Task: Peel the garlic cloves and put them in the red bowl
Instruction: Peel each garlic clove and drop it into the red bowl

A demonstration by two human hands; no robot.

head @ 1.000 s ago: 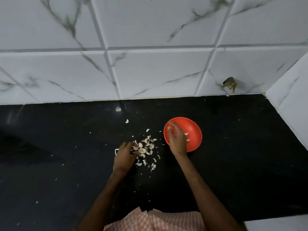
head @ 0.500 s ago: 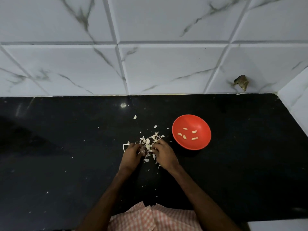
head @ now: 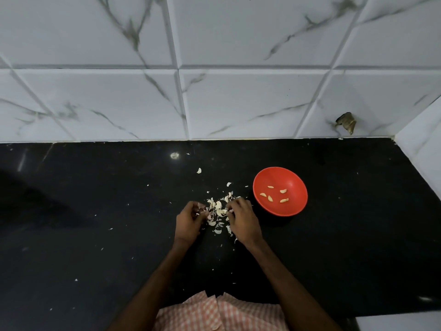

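The red bowl [head: 294, 207] stands upright on the black worktop [head: 95, 211], to the right of the hands and apart from them. Five peeled cloves [head: 283, 191] lie loose on its floor. A pile of garlic cloves and skins [head: 217, 207] is on the worktop just left of the bowl, with flakes scattered around it and one stray bit [head: 199, 170] further back. Both forearms reach forward from the lower edge and the hands meet at the pile, backs upward. The left hand [head: 189, 222] sits at the pile's left edge, its fingers curled in on a small pinkish garlic piece [head: 202, 207]. The right hand [head: 242, 220] is at the pile's right edge with fingers bent down into it; I cannot tell whether they pinch anything. A marbled tile wall [head: 238, 103] rises behind the worktop.
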